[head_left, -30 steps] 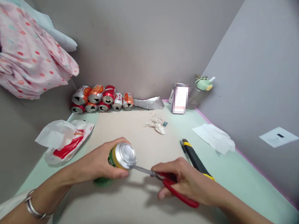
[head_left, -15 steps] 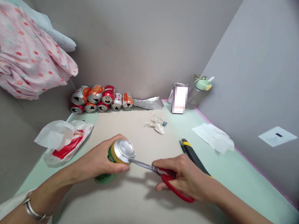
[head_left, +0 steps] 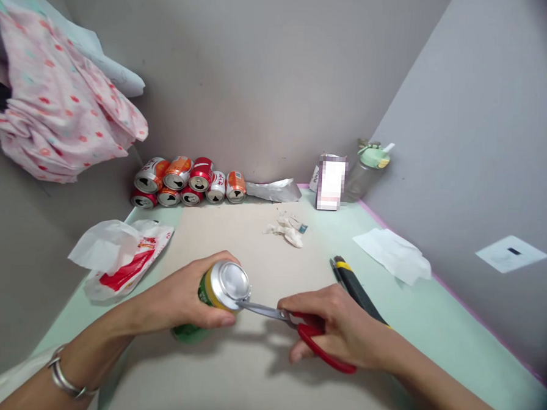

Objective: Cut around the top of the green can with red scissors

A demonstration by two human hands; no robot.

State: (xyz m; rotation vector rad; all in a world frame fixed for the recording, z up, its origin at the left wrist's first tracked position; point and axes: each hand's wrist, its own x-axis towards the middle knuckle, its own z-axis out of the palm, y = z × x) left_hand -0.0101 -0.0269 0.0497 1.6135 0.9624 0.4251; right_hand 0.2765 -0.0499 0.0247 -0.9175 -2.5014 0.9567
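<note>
My left hand (head_left: 190,292) is wrapped round a green and yellow drink can (head_left: 233,281), held tilted with its silver bottom end toward me. In my right hand (head_left: 335,324) is a pair of scissors (head_left: 310,335) with red handles, thumb and fingers in the loops. The blade tips touch the can's side just below its silver rim. Whether they have pierced the metal I cannot tell. Beyond the can, crumpled white tissue (head_left: 290,233) lies on the beige board (head_left: 221,233).
Several empty cans (head_left: 190,182) are stacked at the back left beside a cut metal sheet (head_left: 274,190). A phone (head_left: 331,183) and a bottle (head_left: 369,173) stand at the back right. A black-yellow utility knife (head_left: 356,289), white paper (head_left: 392,254) and a plastic bag (head_left: 128,258) lie around.
The can and the scissors have shifted very slightly down and right in view, along with the whole scene. The blade tips stay at the can's rim. Both hands keep their grips.
</note>
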